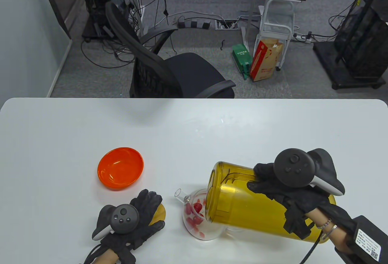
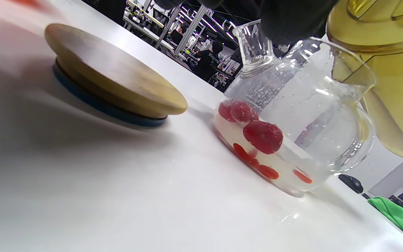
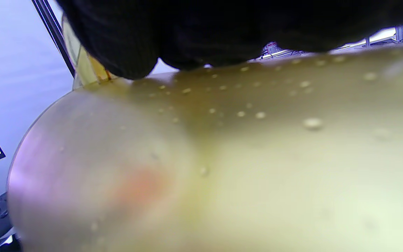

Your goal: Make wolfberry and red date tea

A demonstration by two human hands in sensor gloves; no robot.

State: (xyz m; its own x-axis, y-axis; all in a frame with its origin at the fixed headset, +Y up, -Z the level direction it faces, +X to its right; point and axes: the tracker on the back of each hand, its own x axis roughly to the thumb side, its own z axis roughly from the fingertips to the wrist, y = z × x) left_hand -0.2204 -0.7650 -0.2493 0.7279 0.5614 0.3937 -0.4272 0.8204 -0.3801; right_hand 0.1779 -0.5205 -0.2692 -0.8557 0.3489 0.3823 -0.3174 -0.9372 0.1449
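Note:
A glass teapot (image 1: 198, 218) stands near the front edge of the table with red dates (image 1: 197, 208) and small wolfberries in it. In the left wrist view the teapot (image 2: 313, 115) holds a little water around the dates (image 2: 262, 136). My right hand (image 1: 268, 183) grips a big yellow pitcher (image 1: 245, 206), which is tipped over with its mouth above the teapot's opening. In the right wrist view the pitcher (image 3: 240, 157) fills the frame below my glove. My left hand (image 1: 151, 209) lies open and flat, partly over a wooden lid (image 1: 160, 214) to the left of the teapot.
An empty orange bowl (image 1: 120, 168) sits on the white table (image 1: 194, 130) behind my left hand. The wooden lid (image 2: 114, 84) lies flat on its blue seal. A black office chair (image 1: 169, 73) stands beyond the far edge.

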